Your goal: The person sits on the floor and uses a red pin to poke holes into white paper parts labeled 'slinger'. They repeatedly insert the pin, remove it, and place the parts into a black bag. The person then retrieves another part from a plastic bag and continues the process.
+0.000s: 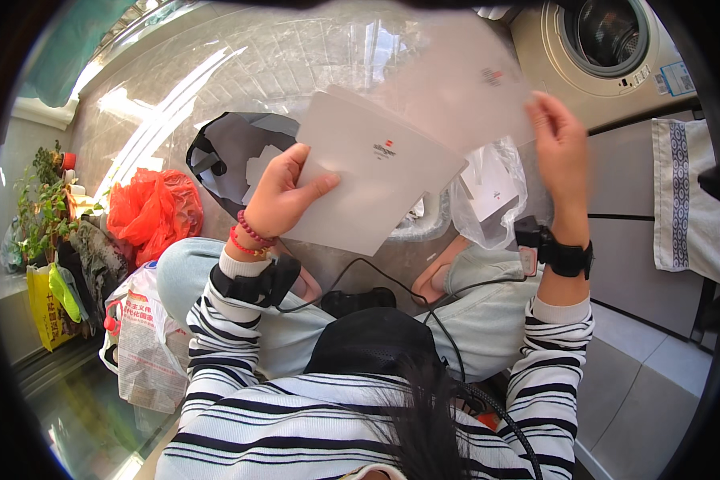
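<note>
Twice saw white cards (490, 192) contained: in the open grey bag (236, 134) and the clear plastic bag (490, 234). Pinched a pale grey sheet (376, 176) between thumb and fingers of the left hand (284, 192), and a second sheet (460, 84) by its edge in fingertips of the right hand (560, 148) (blurred). Held both over the glossy floor (288, 48), near a washing machine (604, 44).

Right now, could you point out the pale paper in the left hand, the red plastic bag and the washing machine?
Pale paper (374, 188): head view, middle of its face.
Red plastic bag (154, 212): head view, crumpled side.
Washing machine (582, 94): head view, beige front panel.
</note>
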{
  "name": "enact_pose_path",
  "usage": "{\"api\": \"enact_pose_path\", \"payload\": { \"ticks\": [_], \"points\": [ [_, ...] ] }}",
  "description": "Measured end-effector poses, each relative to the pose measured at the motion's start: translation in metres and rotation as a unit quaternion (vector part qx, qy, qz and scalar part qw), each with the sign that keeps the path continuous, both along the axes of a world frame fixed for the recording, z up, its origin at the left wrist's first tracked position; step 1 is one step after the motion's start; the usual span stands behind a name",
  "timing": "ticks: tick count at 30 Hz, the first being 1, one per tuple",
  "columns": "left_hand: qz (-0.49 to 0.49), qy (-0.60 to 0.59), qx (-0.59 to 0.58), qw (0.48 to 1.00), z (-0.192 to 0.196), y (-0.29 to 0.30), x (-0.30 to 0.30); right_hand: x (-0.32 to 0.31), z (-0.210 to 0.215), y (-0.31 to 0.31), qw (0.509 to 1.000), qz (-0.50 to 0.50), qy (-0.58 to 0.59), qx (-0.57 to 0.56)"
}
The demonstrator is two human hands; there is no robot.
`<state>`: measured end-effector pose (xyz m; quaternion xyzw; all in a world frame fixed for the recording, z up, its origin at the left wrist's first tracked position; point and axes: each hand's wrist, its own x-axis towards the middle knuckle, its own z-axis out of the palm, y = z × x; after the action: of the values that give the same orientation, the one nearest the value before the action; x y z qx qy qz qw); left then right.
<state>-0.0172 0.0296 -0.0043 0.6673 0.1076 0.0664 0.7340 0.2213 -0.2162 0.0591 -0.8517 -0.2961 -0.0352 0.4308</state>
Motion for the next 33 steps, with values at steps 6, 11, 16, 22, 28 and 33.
{"api": "enact_pose_path", "payload": {
  "ticks": [6, 11, 16, 22, 28, 33],
  "points": [
    [0.054, -0.184, 0.099, 0.977, -0.013, -0.014, 0.012, -0.028, -0.004, 0.02, 0.949, 0.278, 0.149, -0.017],
    [0.016, -0.065, -0.031, 0.997, -0.006, -0.011, 0.005, -0.036, -0.011, 0.03, 0.921, 0.292, 0.257, 0.026],
    [-0.009, -0.058, -0.077, 0.995, -0.005, -0.016, 0.004, -0.039, -0.017, 0.037, 0.958, 0.229, 0.17, 0.03],
    [0.048, -0.014, 0.03, 0.998, -0.01, -0.022, 0.009, -0.053, -0.014, 0.041, 0.965, 0.149, -0.214, -0.008],
    [0.053, -0.054, 0.035, 0.997, -0.011, -0.027, 0.011, -0.063, -0.02, 0.047, 0.929, 0.175, -0.32, -0.056],
    [0.075, -0.085, 0.112, 0.987, -0.014, -0.025, 0.016, -0.065, -0.02, 0.048, 0.924, 0.17, -0.337, -0.059]
  ]
}}
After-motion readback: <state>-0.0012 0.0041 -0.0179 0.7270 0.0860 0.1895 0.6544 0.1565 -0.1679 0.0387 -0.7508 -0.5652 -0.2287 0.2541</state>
